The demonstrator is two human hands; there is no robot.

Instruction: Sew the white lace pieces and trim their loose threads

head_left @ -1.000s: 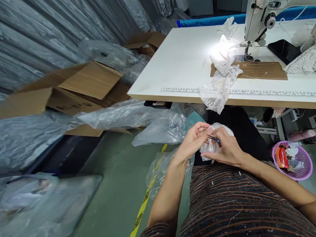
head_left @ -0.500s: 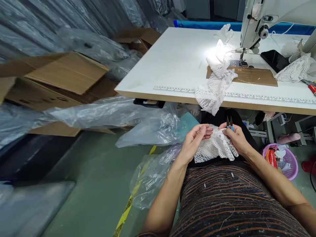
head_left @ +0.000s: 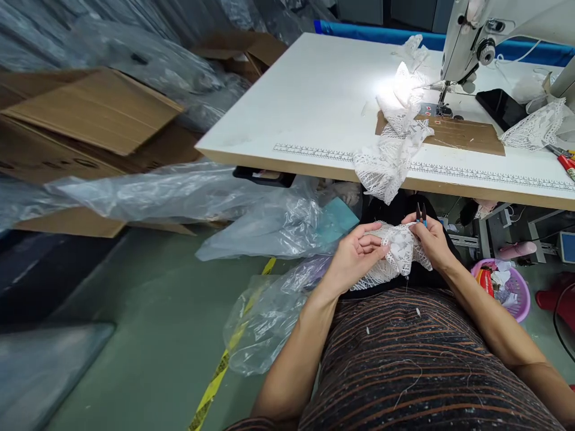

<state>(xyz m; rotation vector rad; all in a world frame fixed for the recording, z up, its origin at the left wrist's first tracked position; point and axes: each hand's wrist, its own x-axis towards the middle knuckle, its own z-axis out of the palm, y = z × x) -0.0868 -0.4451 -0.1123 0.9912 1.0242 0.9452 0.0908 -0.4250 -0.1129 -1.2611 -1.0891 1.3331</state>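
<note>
A piece of white lace (head_left: 398, 248) lies bunched over my lap, stretched between both hands. My left hand (head_left: 359, 254) pinches its left side between thumb and fingers. At the other side, my right hand (head_left: 430, 239) grips the lace edge and also holds small blue-handled thread snips (head_left: 421, 214), their dark tips pointing up and away from me. More white lace (head_left: 389, 155) runs from near the sewing machine's needle (head_left: 444, 99) and hangs over the table's front edge.
The white sewing table (head_left: 287, 102) carries a printed ruler strip, a brown cardboard piece (head_left: 471, 134), a black phone (head_left: 501, 108) and red-handled tool (head_left: 566, 164). Cardboard boxes (head_left: 99, 114) and plastic sheeting (head_left: 251, 203) lie left. A purple basket (head_left: 523, 296) stands right on the floor.
My left hand has closed its thumb and fingers onto the lace, which is now gathered differently. My right hand keeps the snips. The view has shifted slightly.
</note>
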